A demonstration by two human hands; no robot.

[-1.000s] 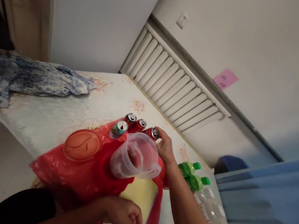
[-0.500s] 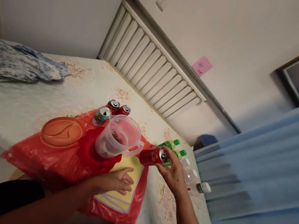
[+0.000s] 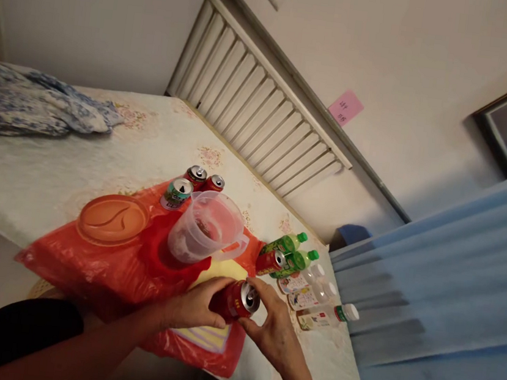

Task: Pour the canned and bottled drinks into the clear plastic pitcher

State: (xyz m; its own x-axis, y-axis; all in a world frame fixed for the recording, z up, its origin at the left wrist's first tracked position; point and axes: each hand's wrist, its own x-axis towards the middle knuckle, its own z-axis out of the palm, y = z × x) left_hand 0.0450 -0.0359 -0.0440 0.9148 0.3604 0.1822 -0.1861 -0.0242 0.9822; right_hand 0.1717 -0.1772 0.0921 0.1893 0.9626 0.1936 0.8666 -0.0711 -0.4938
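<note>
My left hand [image 3: 195, 306] wraps round the body of a red drink can [image 3: 231, 301]. On the other side of that can, my right hand [image 3: 274, 328] grips it near its silver top with thumb and fingers. The can is tilted, its top turned to the right, above a yellow cloth [image 3: 205, 337] with pale purple edging. A clear plastic jug [image 3: 184, 231] with some dark liquid stands just beyond, over a bright red piece [image 3: 151, 248]. Part of the yellow cloth is hidden by my hands.
A red plastic bag [image 3: 61, 252] lies under these things, with a round orange lid [image 3: 114, 219]. A green-and-pink can [image 3: 176, 196] and two red cans stand behind the jug. Another red can [image 3: 267, 262], green bottles [image 3: 284, 243] and clear bottles [image 3: 312, 317] are at the right.
My right hand has brought the red can left and nearer to me. My left hand, open before, has closed on it. Another red can now shows beside the green bottles.
</note>
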